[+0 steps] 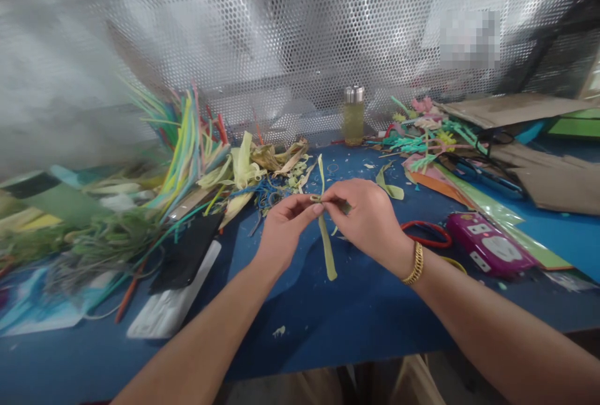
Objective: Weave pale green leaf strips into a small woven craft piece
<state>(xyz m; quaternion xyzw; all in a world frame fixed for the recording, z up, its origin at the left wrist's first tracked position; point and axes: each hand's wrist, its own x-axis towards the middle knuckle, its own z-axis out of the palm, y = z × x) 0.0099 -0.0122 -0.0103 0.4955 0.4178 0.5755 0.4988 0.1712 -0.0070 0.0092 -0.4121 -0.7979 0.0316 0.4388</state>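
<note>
Both hands meet over the middle of the blue tabletop, pinching a narrow pale-green strip that looks like corn husk. One end of it sticks up beyond the fingers, and a wider end hangs down below them. My left hand has thumb and forefinger closed on the strip where it seems folded or knotted. Close against it, my right hand pinches the same spot, a gold bracelet on its wrist. The fingertips partly hide that spot. Behind the hands lies a pile of dried and green husks; a loose curled husk piece rests to the right.
Colourful pipe cleaners rise at the left, near a black phone-like slab. A jar of yellowish liquid stands by the perforated metal panel. On the right lie red-handled scissors, a purple case and brown cardboard.
</note>
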